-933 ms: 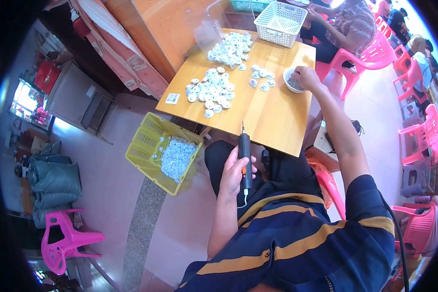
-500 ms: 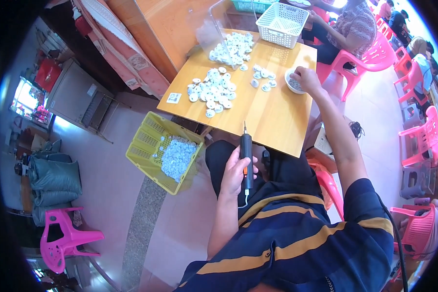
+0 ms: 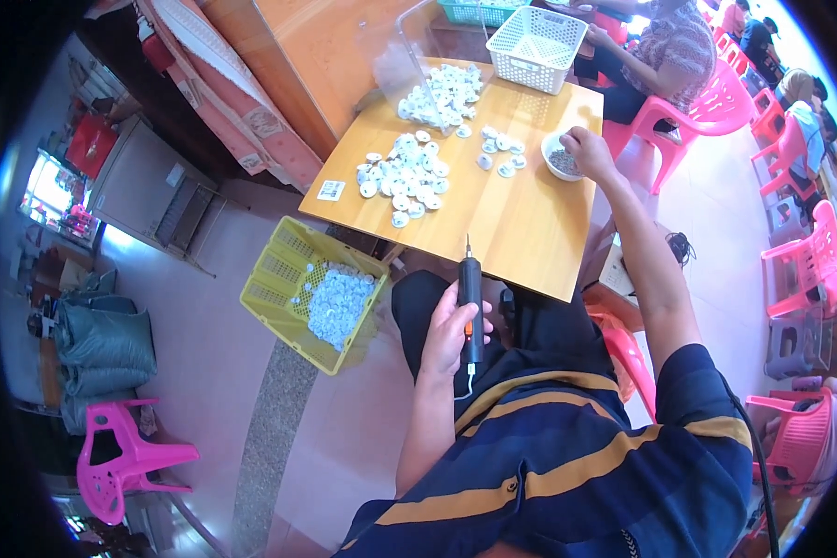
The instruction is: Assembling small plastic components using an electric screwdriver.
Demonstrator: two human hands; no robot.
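Counter [image 3: 521, 223], before the person [image 3: 549, 456]; on its left part, a heap of discs [image 3: 405, 177]; behind that, a second heap [image 3: 451, 88]; right of the heaps, a disc group [image 3: 504, 146]; farther right, a bowl [image 3: 560, 174], right hand [image 3: 584, 151] over it; basket [image 3: 525, 70] at the far edge; left hand [image 3: 449, 330], holding a screwdriver [image 3: 471, 279], nearside; crate [image 3: 279, 256] of pieces [image 3: 339, 302] on the floor [image 3: 205, 316], left.

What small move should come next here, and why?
Perhaps lift one of the small grey pieces from the white bowl with the right grip: it is over them, and the left grip holds the black screwdriver. Whether it pinches one is hidden.
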